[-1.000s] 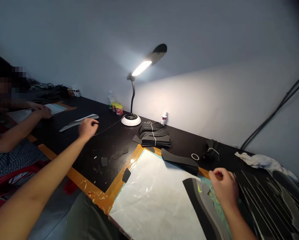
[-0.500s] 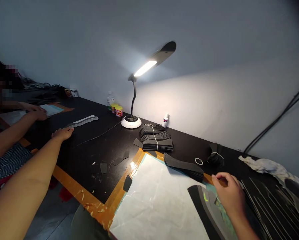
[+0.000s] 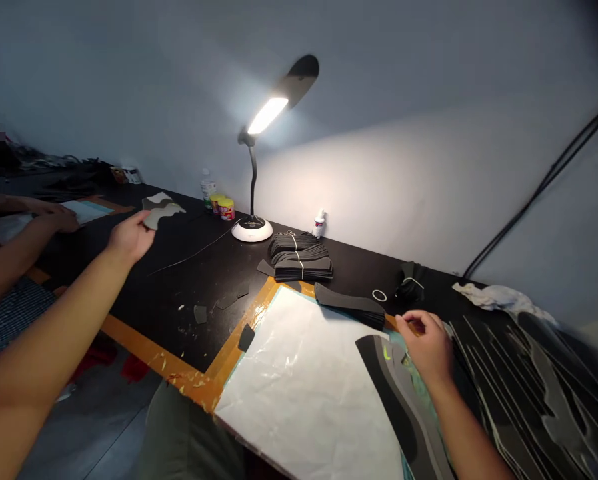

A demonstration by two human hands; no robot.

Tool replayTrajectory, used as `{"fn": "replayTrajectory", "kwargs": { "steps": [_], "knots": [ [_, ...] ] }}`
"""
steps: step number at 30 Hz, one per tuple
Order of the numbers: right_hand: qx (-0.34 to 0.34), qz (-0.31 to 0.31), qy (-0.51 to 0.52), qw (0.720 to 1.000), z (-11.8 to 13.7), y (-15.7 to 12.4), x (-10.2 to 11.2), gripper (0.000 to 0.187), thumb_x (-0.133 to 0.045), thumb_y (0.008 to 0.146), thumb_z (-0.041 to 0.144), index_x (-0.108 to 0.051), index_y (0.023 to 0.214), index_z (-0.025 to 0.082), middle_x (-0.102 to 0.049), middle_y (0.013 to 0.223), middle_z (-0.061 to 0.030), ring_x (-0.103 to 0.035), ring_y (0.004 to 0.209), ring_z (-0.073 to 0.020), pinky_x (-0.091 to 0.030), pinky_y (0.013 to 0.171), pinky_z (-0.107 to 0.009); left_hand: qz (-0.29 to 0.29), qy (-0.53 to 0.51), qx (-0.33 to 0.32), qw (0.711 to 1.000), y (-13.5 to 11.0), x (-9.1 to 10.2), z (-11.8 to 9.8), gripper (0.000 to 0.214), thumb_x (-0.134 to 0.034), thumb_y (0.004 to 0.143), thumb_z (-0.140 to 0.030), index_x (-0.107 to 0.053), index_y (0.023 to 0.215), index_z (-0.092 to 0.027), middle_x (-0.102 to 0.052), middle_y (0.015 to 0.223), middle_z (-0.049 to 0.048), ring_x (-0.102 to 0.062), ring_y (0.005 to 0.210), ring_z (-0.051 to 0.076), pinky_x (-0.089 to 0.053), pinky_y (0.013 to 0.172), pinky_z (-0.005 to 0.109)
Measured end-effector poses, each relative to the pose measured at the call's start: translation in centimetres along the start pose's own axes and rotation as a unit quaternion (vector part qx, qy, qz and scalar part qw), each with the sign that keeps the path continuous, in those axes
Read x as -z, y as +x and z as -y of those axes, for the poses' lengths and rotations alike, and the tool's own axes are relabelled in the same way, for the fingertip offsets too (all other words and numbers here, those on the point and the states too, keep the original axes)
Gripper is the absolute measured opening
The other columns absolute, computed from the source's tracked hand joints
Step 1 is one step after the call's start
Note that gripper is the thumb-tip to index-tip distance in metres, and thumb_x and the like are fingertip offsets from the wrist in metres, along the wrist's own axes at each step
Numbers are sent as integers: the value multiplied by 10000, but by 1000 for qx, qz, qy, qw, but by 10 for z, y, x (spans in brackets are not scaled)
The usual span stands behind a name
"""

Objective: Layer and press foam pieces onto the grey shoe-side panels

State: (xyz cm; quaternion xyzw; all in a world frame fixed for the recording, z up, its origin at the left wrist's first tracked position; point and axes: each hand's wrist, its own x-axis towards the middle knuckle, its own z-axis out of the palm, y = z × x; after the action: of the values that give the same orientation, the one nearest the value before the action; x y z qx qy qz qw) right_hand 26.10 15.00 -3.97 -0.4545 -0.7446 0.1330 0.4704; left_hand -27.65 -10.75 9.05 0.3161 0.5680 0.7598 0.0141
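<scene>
Out over the far left of the table, my left hand (image 3: 133, 237) pinches a grey, wavy-edged cut piece (image 3: 163, 212) with a pale strip along its far side. My right hand (image 3: 431, 343) rests by the right edge of the white sheet (image 3: 309, 373), thumb and index finger close together; whatever lies between them is too small to make out. Just left of its fingertips lies a stack of black curved pieces (image 3: 349, 305). Below them, a dark and grey curved piece (image 3: 396, 393) with a small yellow-green mark lies on the sheet's right side.
Rubber-banded black bundles (image 3: 301, 260) lie beyond the sheet, near a lit desk lamp (image 3: 252, 230) and a small white bottle (image 3: 319, 223). Long dark strips (image 3: 509, 393) spread at the right, with a crumpled cloth (image 3: 499, 300) behind. A co-worker's hands (image 3: 53, 215) are at the far left.
My left hand has lifted the grey piece off the table and tilted it up. My right hand keeps its place beside the sheet. The whole view has shifted slightly.
</scene>
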Motion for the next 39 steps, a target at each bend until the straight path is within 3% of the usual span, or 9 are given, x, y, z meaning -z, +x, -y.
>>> {"fn": "replayTrajectory", "kwargs": {
  "steps": [5,8,11,14,17,19,23,27,39],
  "knots": [
    [7,29,54,998,24,-5,4,286,-626,785,504,-613,740,221,-629,822,-53,-610,723,-209,-504,722,-357,15,-80,88,993,-158,-44,-19,351,-543,934,-253,-700,1236,-161,-655,1392,92,-522,1408,224,-398,1261,375],
    [-19,125,110,986,51,-17,6,292,-630,826,513,-598,790,225,-657,799,-40,-636,737,-208,-505,732,-346,65,-195,283,937,-286,-81,-22,420,-641,842,-380,-752,1248,-381,-661,1395,12,-427,1500,271,-376,1284,430],
    [-99,352,193,911,76,-34,6,403,-541,925,616,-593,1022,228,-732,849,-45,-681,699,-205,-497,655,-321,131,-275,357,883,-383,-114,-24,613,-689,741,-388,-672,1341,-512,-444,1600,-119,-218,1589,259,-289,1314,438],
    [-149,484,205,837,95,-51,5,516,-492,952,687,-537,1201,238,-759,908,-46,-693,671,-200,-478,612,-308,256,-317,398,822,-417,-125,-35,734,-705,726,-311,-598,1424,-509,-370,1650,-121,-123,1609,256,-207,1323,450],
    [-95,496,128,854,108,-60,6,539,-621,924,607,-511,1310,248,-741,1000,-33,-688,734,-197,-499,720,-343,393,-239,447,767,-388,-116,-50,508,-667,855,-287,-680,1353,-388,-512,1569,22,-400,1500,360,-337,1223,556],
    [-18,476,38,878,115,-62,6,589,-752,860,507,-536,1352,266,-714,1091,-40,-693,887,-233,-493,793,-367,453,-104,380,800,-342,-110,-55,217,-641,933,-330,-775,1093,-273,-611,1431,94,-597,1275,354,-492,1052,489],
    [91,467,-52,878,121,-64,6,511,-824,823,371,-651,1298,293,-660,1210,-55,-647,1113,-292,-485,838,-375,360,170,12,917,-223,-120,-39,313,-593,949,-412,-677,1191,-233,-627,1293,116,-560,1264,309,-436,1118,449],
    [129,457,-19,880,115,-61,5,367,-768,883,267,-694,1243,274,-678,1214,-42,-654,1104,-254,-491,883,-367,339,381,20,860,-138,-154,0,527,-539,885,-417,-561,1323,-124,-579,1355,175,-584,1249,318,-497,1054,448],
    [92,479,83,869,101,-51,6,447,-795,820,151,-672,1234,264,-735,1174,-18,-681,996,-198,-498,881,-324,409,478,12,778,-93,-189,6,428,-692,806,-496,-735,1061,-154,-717,1096,145,-640,1088,348,-484,931,369]
  ]
}}
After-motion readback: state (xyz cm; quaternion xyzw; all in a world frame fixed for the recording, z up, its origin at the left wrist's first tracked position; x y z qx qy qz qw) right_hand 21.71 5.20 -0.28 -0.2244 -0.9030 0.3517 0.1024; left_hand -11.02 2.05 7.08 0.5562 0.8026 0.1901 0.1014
